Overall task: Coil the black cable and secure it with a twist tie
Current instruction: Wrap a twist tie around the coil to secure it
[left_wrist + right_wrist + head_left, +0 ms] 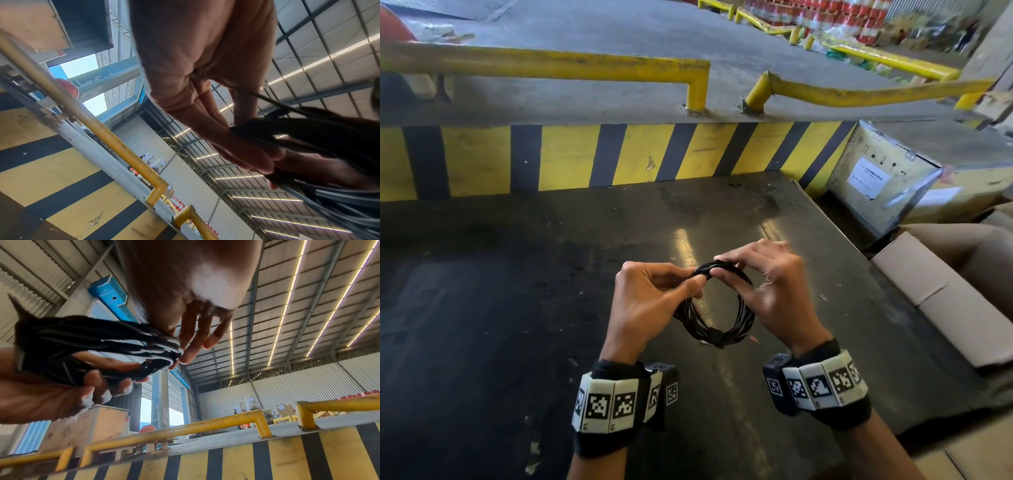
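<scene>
**Above the worktop's middle: both hands meeting at the coil's far arc**

Above the dark worktop [517, 291], the black cable [743, 308] is hanging as a closed ring. Left hand [650, 301] and right hand [770, 284] are pinching its far arc, where the twist tie [719, 265] seems to be sitting.

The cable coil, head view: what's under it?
Under the cable coil, held up by the left hand and right hand, lies the dark glossy table, seen through the loop. The strands and both hands cover the rest.
</scene>
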Available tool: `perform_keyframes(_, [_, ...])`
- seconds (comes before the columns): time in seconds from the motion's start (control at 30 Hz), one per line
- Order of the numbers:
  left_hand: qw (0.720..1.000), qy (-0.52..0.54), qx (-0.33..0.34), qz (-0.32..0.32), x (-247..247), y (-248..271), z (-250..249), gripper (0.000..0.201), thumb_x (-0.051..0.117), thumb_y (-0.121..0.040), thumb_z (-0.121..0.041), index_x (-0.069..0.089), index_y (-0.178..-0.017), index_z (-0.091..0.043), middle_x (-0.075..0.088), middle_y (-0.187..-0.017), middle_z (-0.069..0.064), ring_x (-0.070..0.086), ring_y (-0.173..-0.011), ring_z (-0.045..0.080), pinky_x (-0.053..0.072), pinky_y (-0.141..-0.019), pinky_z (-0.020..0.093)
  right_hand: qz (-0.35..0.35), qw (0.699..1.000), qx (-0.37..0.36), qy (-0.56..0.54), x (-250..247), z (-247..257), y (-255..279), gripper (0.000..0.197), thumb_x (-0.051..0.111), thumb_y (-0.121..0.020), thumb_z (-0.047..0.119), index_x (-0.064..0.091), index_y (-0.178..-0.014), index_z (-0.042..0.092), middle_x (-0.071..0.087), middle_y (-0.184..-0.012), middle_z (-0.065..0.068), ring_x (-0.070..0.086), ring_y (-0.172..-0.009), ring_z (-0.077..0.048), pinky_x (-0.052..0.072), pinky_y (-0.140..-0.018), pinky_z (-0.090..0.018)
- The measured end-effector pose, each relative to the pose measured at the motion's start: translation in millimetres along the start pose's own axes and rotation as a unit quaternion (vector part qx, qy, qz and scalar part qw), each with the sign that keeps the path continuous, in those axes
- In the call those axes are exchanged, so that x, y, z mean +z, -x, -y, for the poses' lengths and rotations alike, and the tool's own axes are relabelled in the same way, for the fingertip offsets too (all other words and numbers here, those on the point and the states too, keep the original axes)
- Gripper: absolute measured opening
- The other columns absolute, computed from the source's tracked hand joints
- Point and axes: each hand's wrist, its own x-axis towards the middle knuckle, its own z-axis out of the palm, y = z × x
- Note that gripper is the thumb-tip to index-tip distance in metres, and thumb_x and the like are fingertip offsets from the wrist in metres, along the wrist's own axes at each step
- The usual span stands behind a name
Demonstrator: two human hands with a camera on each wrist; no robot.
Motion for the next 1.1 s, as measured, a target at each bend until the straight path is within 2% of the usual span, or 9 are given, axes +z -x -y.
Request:
perform_keyframes(0.17, [1.0,-0.013,-0.005,0.02,3,-1,1,0.018,0.084,-0.079,-0.012,0.082,-0.096,-0.008,0.081,-0.078,0.008,0.079,-0.065,0.027,0.066,-0.069,0.046,-0.007,0.995,0.068,-0.077,-4,-3,1,0.009,0.081,-0.085,0.026,0.08,-0.083,0.018,0.078,-0.076,0.007,0.069,-0.069,-0.009,0.051,-0.076,-0.035])
perform_keyframes(0.33, [0.998,-0.065,0.019,0.012,10,-7,13,0.023,0.083,-0.081,-0.016,0.081,-0.104,-0.014,0.08,-0.085,0.003,0.078,-0.064,0.019,0.066,-0.067,0.038,0.003,0.977,0.159,-0.14,2,-9,3,0.012,0.081,-0.086,0.024,0.081,-0.077,0.015,0.075,-0.067,0.005,0.068,-0.063,-0.01,0.048,-0.062,-0.014])
perform_keyframes(0.53, [0.977,-0.173,-0.05,0.113,9,-10,24,0.076,0.084,-0.077,-0.04,0.051,-0.145,-0.03,0.07,-0.106,-0.011,0.073,-0.084,0.004,0.063,-0.082,0.028,-0.106,0.979,0.166,-0.05,25,-21,10,0.01,0.078,-0.088,0.023,0.081,-0.081,0.016,0.066,-0.068,0.02,0.061,-0.06,0.015,0.043,-0.063,-0.002])
perform_keyframes(0.6, [0.963,-0.24,-0.095,0.083,8,-11,30,0.069,0.081,-0.079,-0.047,0.055,-0.14,-0.027,0.067,-0.097,-0.016,0.069,-0.087,0.003,0.06,-0.088,0.03,-0.126,0.973,0.188,-0.051,33,-27,14,0.011,0.078,-0.089,0.023,0.08,-0.081,0.016,0.064,-0.066,0.019,0.06,-0.061,0.017,0.041,-0.063,-0.001])
perform_keyframes(0.7, [0.915,-0.348,-0.185,0.086,5,-13,49,0.052,0.064,-0.083,-0.069,0.073,-0.097,-0.019,0.076,-0.079,-0.009,0.074,-0.078,0.01,0.061,-0.084,0.036,-0.129,0.963,0.227,-0.067,51,-37,28,0.013,0.078,-0.088,0.024,0.08,-0.079,0.015,0.066,-0.064,0.017,0.062,-0.059,0.012,0.043,-0.06,-0.004])
perform_keyframes(0.77, [0.895,-0.352,-0.243,0.129,4,-15,70,0.05,0.059,-0.089,-0.065,0.073,-0.084,-0.018,0.078,-0.069,-0.003,0.075,-0.065,0.011,0.063,-0.079,0.036,-0.1,0.958,0.259,-0.079,70,-44,44,0.015,0.078,-0.087,0.026,0.08,-0.077,0.015,0.07,-0.062,0.011,0.063,-0.055,0.001,0.049,-0.057,-0.015])
perform_keyframes(0.83, [0.891,-0.324,-0.284,0.145,-1,-14,95,0.04,0.061,-0.094,-0.053,0.07,-0.084,-0.016,0.076,-0.069,-0.001,0.075,-0.062,0.014,0.064,-0.078,0.036,-0.049,0.953,0.288,-0.076,93,-50,65,0.014,0.08,-0.085,0.026,0.081,-0.077,0.015,0.074,-0.064,0.005,0.066,-0.056,-0.006,0.054,-0.059,-0.023])
perform_keyframes(1.0, [0.857,-0.342,-0.342,0.176,-24,8,167,0.036,0.05,-0.103,-0.042,0.059,-0.078,-0.018,0.068,-0.073,0.004,0.075,-0.065,0.026,0.063,-0.067,0.036,0.139,0.908,0.391,-0.055,148,-61,121,0.021,0.082,-0.08,0.039,0.083,-0.088,0.02,0.081,-0.079,0.006,0.072,-0.07,-0.004,0.059,-0.074,-0.02])
perform_keyframes(1.1, [0.834,-0.379,-0.361,0.178,-32,26,203,0.036,0.048,-0.104,-0.04,0.053,-0.073,-0.021,0.064,-0.071,0.003,0.066,-0.054,0.019,0.056,-0.059,0.032,0.242,0.877,0.414,-0.029,177,-62,146,0.025,0.08,-0.078,0.044,0.083,-0.091,0.023,0.082,-0.084,0.005,0.076,-0.08,-0.008,0.061,-0.079,-0.027])
